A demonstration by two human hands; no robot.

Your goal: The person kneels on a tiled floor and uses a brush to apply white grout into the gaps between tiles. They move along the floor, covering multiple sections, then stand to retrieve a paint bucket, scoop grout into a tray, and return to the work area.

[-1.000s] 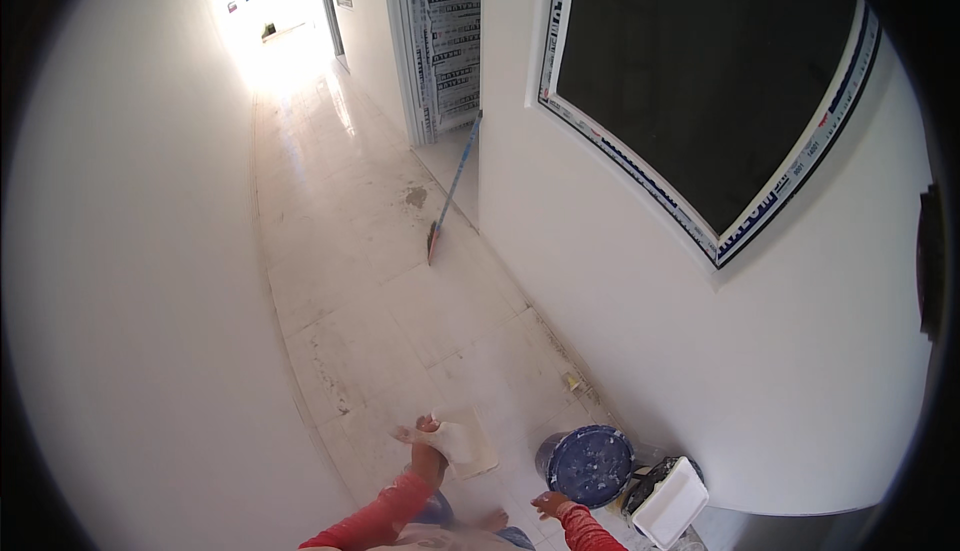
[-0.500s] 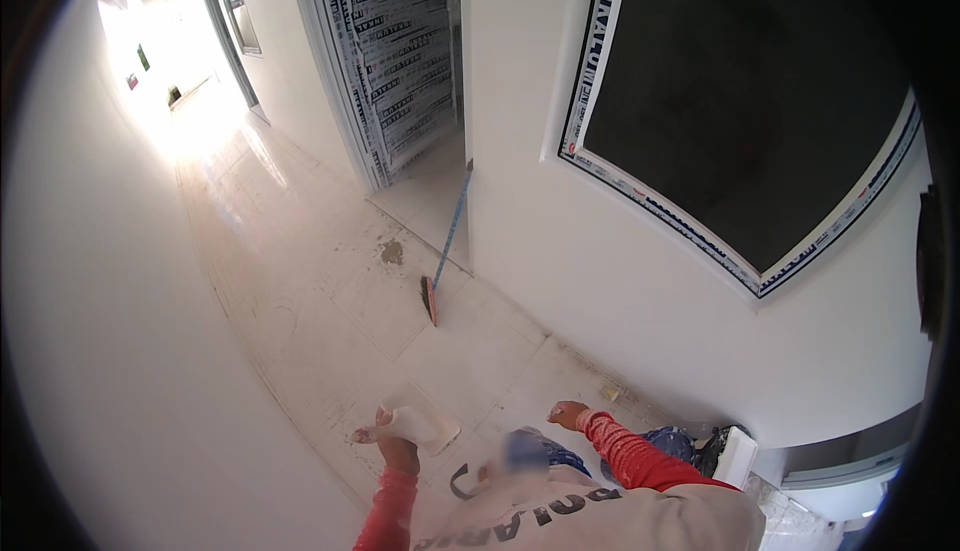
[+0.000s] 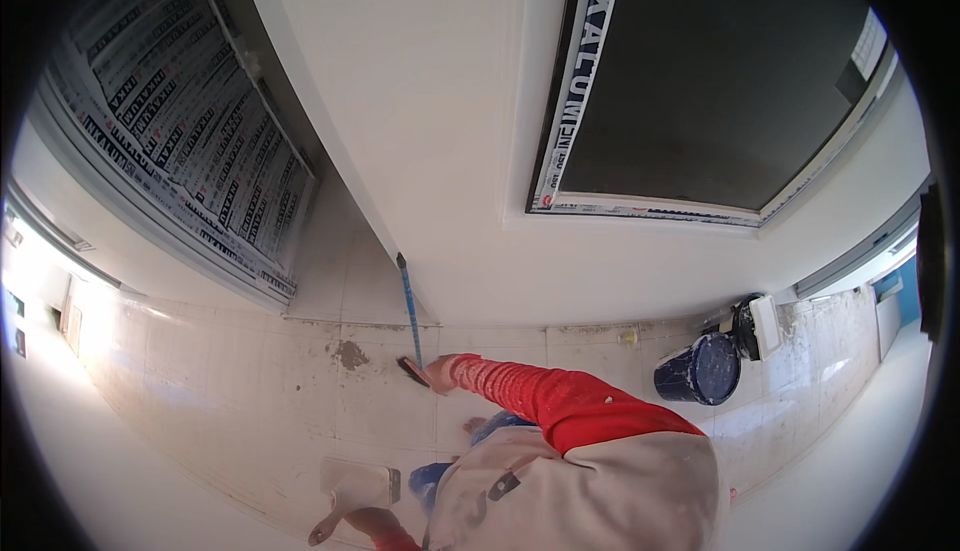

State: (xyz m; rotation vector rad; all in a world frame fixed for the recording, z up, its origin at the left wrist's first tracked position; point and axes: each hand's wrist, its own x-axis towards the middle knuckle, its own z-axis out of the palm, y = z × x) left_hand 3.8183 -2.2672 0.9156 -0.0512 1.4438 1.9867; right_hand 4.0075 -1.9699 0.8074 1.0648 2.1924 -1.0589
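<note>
At the lower left, my left hand point(image 3: 372, 521) grips a pale, flat, wide-bladed scraper point(image 3: 362, 483) with whitish smears; its exact kind is hard to make out. My right arm, in a red sleeve, reaches forward and left. My right hand point(image 3: 440, 373) is beside the broom head point(image 3: 412, 371), overlapping it in the picture. Its fingers are too unclear to show whether they touch the broom. The broom's blue handle point(image 3: 409, 296) rises to the wall corner and leans there.
A white wall holds a dark window point(image 3: 700, 81) with taped frame. To the left stands a wrapped door point(image 3: 200, 131) beside a doorway. A dark blue bucket point(image 3: 715, 371), a black bucket point(image 3: 744, 323) and a white tray point(image 3: 766, 327) stand right. The tiled floor point(image 3: 250, 391) has a grey stain point(image 3: 349, 355).
My view has turned, and the doorway now lies nearer on the left. My right hand has moved from open floor to the broom head. The left hand still carries the scraper, now lower in view.
</note>
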